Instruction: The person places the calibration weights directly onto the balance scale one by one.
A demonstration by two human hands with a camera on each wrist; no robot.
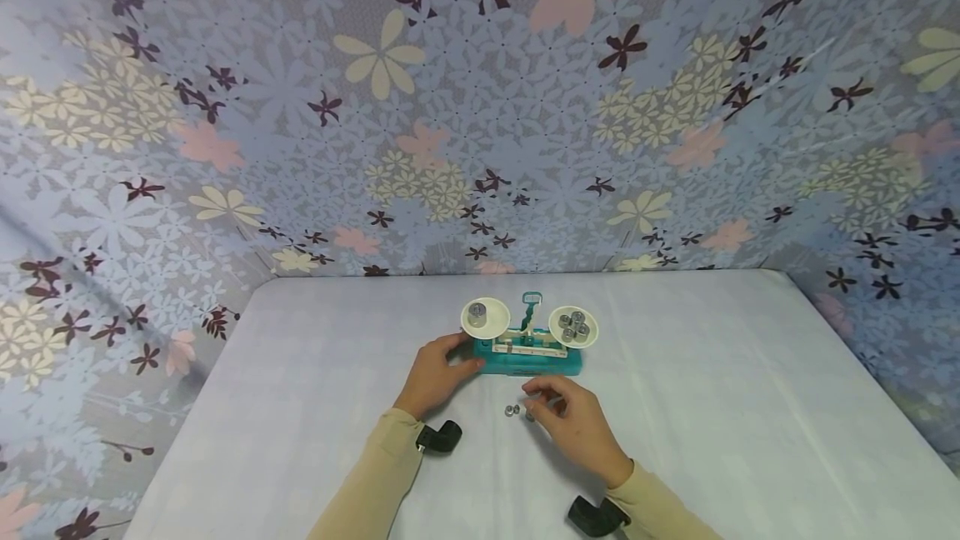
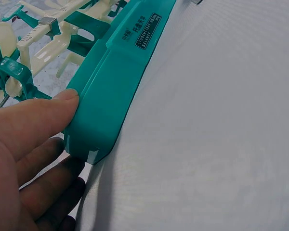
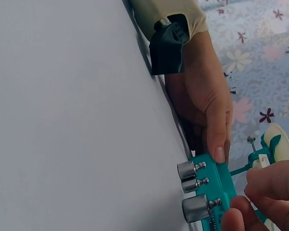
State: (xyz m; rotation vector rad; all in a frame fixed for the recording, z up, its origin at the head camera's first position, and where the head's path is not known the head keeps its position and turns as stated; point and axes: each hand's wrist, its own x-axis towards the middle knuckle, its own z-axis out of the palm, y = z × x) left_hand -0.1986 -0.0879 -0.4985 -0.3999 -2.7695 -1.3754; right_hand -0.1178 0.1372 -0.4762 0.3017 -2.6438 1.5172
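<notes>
A green and white pan balance (image 1: 491,365) stands on the table, its base lettered "STUDENT TRAY BALANCE". My left hand (image 1: 435,373) grips the left end of the base, thumb (image 2: 62,108) on the front side and fingers round the end. One large metal weight (image 1: 477,314) sits in the left pan (image 1: 497,322); several smaller weights (image 1: 577,317) are in the right pan (image 1: 592,327). In front of the base stand three knobbed metal weights (image 3: 195,209). My right hand (image 1: 585,432) hovers beside them, fingers loosely bent and thumb near the rightmost weight; no held thing shows.
A pale cloth covers the table (image 1: 712,373). Behind it and at both sides hangs flowered fabric (image 1: 480,107). Black cameras sit on the left wrist (image 1: 442,437) and the right wrist (image 1: 596,517).
</notes>
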